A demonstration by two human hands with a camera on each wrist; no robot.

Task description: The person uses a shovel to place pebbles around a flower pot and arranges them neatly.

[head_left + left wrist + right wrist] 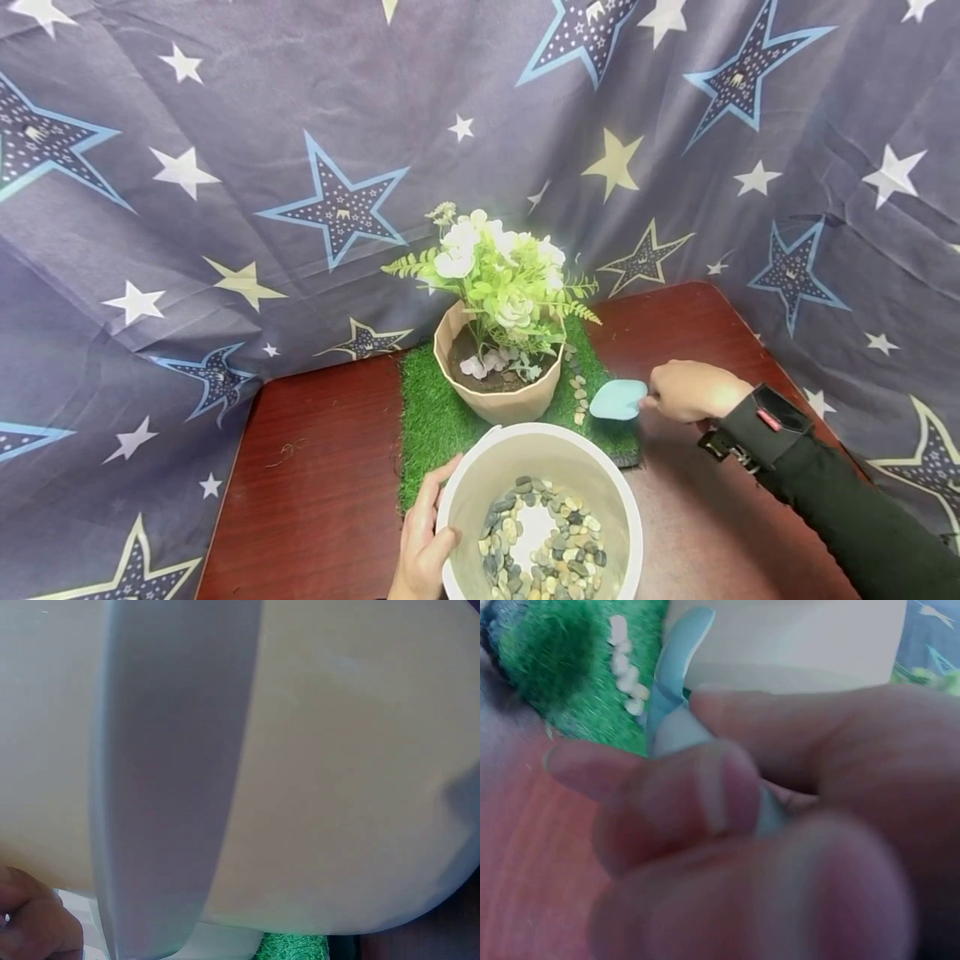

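My left hand (426, 537) grips a white bucket (636, 525) by its left rim, thumb over the inside. Grey and tan pebbles (577, 552) cover much of the bucket's floor, leaving a bare patch. The bucket's wall (337, 765) fills most of the left wrist view. On the right, my right hand (696, 392) holds a small light blue trowel (618, 400) by its handle, the blade over the turf's right edge. A line of pebbles (578, 393) lies on the artificial turf (422, 417) beside the trowel. Whether the blade carries anything is unclear in the right wrist view.
A beige flowerpot (506, 406) with white flowers (487, 258) and green leaves stands on the turf, behind the bucket. The turf lies on a reddish-brown table (315, 483). A star-patterned cloth (420, 100) hangs close behind and along both sides.
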